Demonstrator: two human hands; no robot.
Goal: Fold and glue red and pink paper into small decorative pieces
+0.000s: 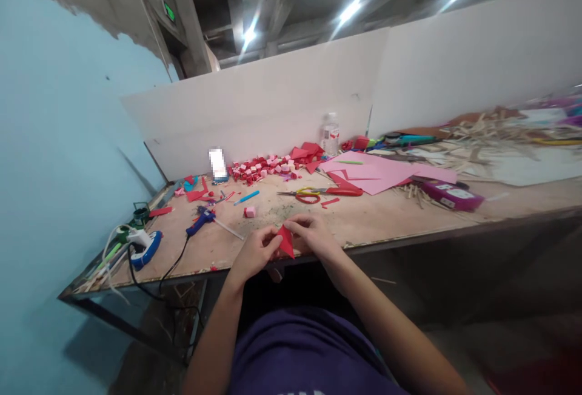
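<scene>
A small folded piece of red paper (pixel 286 241) is pinched between both my hands at the near edge of the wooden workbench (pixel 364 219). My left hand (pixel 255 252) grips its left side with closed fingers. My right hand (pixel 311 234) holds the right side, fingers curled over the top. The paper stands as a pointed triangle just above the bench edge.
Red-handled scissors (pixel 325 191) lie beyond my hands, pink paper sheets (pixel 377 172) to the right. A blue glue gun (pixel 202 220) with its cord lies left. A heap of small red and pink cubes (pixel 261 167), a water bottle (pixel 330 133) and wooden sticks (pixel 482 134) stand farther back.
</scene>
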